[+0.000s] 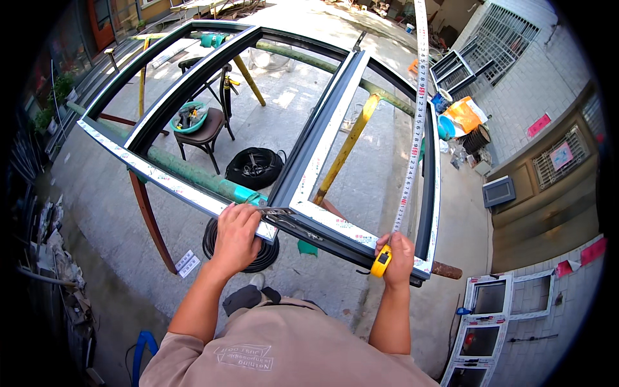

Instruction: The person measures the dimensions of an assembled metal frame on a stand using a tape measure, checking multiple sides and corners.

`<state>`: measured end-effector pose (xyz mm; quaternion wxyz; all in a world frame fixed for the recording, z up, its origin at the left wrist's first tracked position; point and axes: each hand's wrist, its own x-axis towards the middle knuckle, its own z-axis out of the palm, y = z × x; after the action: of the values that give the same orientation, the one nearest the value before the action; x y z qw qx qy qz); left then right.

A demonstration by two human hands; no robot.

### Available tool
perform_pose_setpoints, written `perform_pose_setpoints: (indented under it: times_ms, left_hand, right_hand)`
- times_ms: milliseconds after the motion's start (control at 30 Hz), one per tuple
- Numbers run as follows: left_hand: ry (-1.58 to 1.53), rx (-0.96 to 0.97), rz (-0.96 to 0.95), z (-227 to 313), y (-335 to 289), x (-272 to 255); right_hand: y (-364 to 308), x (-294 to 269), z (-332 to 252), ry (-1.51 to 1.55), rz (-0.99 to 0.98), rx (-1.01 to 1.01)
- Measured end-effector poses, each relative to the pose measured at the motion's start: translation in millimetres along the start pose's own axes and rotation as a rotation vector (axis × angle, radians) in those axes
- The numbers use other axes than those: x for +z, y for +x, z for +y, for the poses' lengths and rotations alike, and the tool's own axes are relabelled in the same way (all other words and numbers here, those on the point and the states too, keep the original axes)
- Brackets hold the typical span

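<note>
outdoor workshop yard [103,184]: window frame [171,186], trestles [350,142]

"Where does this view look from?"
"The wearer's head, above and behind the left hand [237,237] and right hand [397,258]; it's the left of 2 fisheye cameras worn side by side."
"Facing?"
"Down and forward, past both hands to the paving [296,97] beyond."
"How near?"
"Close over the shirt [309,358] behind the hands, yet wide enough to include the brick wall [554,71] far right of the right hand."

right fingers [401,246] grip an extended yellow tape measure [381,262]
</note>
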<state>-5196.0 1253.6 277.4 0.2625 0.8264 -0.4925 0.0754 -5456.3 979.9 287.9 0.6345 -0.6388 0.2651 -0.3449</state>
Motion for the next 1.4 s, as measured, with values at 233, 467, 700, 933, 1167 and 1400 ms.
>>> perform_pose_setpoints:
  times_ms: [233, 467, 700, 933, 1167, 1400]
  left_hand:
    - [-0.036, 0.012, -0.009, -4.8, -0.9, -2.3]
    - [-0.064, 0.019, -0.020, -7.6, -2.6, -3.2]
    - [-0.079, 0.037, 0.000, -9.1, -3.6, -3.6]
    - [-0.077, 0.044, 0.011, -8.8, -3.6, -3.9]
    - [-0.074, 0.041, 0.007, -8.1, -3.6, -4.7]
    - [-0.058, 0.042, -0.014, -6.4, -1.7, -4.9]
  right_hand:
    - [-0.3, 1.8, -0.8, 0.001, 0.008, -0.006]
    - [-0.3, 2.9, 0.0, 0.018, 0.038, -0.008]
    - [-0.9, 2.7, 0.2, -0.020, 0.056, 0.015]
    - [-1.2, 3.1, 0.6, -0.025, 0.063, 0.017]
    - [-1.0, 2.8, 1.4, -0.032, 0.061, 0.011]
    - [-0.7, -0.5, 5.0, -0.014, 0.047, 0.007]
